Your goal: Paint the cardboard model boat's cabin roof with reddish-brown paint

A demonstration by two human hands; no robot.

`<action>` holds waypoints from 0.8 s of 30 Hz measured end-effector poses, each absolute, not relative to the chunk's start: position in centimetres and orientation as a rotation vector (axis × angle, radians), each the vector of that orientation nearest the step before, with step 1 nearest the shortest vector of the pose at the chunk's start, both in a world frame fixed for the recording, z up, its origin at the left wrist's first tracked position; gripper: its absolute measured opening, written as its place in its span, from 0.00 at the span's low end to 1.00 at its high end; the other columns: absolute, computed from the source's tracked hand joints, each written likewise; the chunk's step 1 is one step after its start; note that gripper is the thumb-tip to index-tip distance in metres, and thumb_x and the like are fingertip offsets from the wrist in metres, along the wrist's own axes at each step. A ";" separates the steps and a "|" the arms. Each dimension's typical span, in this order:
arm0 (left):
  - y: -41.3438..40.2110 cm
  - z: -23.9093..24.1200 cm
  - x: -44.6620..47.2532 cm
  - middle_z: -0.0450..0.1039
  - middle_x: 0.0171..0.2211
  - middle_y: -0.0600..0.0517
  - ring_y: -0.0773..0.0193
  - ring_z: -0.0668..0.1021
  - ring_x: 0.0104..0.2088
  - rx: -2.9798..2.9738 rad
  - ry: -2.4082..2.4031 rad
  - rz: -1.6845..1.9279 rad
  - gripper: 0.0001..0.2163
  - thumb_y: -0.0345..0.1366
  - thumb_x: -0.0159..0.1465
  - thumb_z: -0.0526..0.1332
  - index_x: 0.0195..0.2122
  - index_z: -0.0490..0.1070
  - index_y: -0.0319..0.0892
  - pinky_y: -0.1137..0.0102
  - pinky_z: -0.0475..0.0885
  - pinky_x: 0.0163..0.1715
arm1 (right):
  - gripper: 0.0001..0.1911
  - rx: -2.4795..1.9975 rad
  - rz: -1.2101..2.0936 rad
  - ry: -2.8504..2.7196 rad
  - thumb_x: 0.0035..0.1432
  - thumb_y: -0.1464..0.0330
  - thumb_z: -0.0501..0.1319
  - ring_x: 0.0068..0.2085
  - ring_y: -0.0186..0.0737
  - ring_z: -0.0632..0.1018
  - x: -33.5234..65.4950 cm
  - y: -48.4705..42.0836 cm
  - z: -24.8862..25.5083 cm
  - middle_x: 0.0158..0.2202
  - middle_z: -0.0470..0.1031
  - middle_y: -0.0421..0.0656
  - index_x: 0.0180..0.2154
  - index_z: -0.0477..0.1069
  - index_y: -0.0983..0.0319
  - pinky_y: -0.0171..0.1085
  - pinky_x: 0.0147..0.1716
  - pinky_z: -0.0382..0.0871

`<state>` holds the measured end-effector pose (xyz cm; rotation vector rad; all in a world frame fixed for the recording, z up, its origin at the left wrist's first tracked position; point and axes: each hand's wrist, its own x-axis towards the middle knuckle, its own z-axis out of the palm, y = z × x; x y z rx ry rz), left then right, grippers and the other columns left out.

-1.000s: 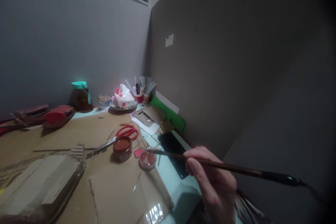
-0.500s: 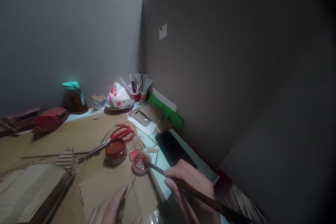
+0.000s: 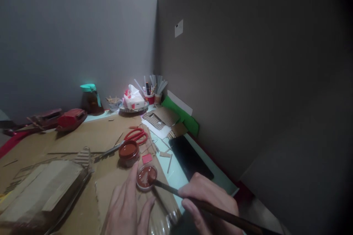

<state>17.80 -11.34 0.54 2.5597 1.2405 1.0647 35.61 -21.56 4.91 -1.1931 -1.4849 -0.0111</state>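
My right hand [image 3: 208, 202] grips a dark-handled paintbrush [image 3: 220, 211], its tip dipped in reddish-brown paint in a small round lid [image 3: 147, 178]. My left hand [image 3: 125, 205] is open beside that lid, thumb apart from the fingers. Its forefinger reaches the lid's left edge; whether it touches, I cannot tell. Just behind stands an open jar [image 3: 128, 153] of the same paint. Red-handled scissors [image 3: 136, 136] lie beyond the jar. A small pink-red piece [image 3: 147, 158] rests between jar and lid. Close to my left hand is clear ribbed plastic [image 3: 162, 224], partly hidden.
A cardboard model boat hull [image 3: 46, 191] lies at left on the cardboard sheet [image 3: 110, 128]. Farther back are red painted boats [image 3: 71, 119], a teal-lidded jug [image 3: 92, 99] and a tissue pack [image 3: 134, 99]. A black phone [image 3: 190, 158] lies at right near the wall.
My left hand has moved forward to the paint lid, its thumb and fingers spreading. The brush tip stays in the paint. The whole view has shifted slightly, with things appearing farther right.
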 end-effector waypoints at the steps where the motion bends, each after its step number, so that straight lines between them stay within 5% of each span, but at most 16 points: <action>1: -11.0 0.5 17.6 0.77 0.58 0.40 0.55 0.82 0.52 2.608 1.220 1.060 0.27 0.38 0.76 0.51 0.73 0.47 0.43 0.60 0.81 0.49 | 0.06 -1.183 -0.013 -1.487 0.69 0.73 0.59 0.29 0.35 0.73 35.6 -21.6 4.9 0.28 0.71 0.39 0.39 0.73 0.59 0.36 0.28 0.66; 9: -10.6 0.5 18.3 0.74 0.62 0.42 0.53 0.78 0.60 2.492 1.235 0.989 0.27 0.41 0.76 0.49 0.74 0.45 0.49 0.52 0.78 0.57 | 0.08 -1.190 0.029 -1.480 0.70 0.74 0.57 0.30 0.35 0.73 35.5 -21.1 4.8 0.30 0.70 0.38 0.39 0.72 0.59 0.35 0.31 0.67; 19: -9.2 0.3 18.0 0.80 0.55 0.38 0.51 0.85 0.50 2.729 1.124 1.075 0.26 0.40 0.74 0.52 0.71 0.51 0.42 0.59 0.86 0.40 | 0.08 -1.176 0.059 -1.556 0.71 0.75 0.57 0.31 0.33 0.75 35.9 -21.3 5.1 0.31 0.72 0.38 0.41 0.73 0.59 0.33 0.32 0.69; 24: -10.0 0.6 18.2 0.74 0.63 0.39 0.48 0.79 0.60 2.420 1.217 0.919 0.29 0.40 0.71 0.56 0.72 0.53 0.46 0.52 0.82 0.52 | 0.09 -1.183 0.049 -1.500 0.73 0.75 0.56 0.33 0.34 0.76 35.8 -21.6 5.3 0.32 0.73 0.38 0.41 0.72 0.58 0.34 0.34 0.71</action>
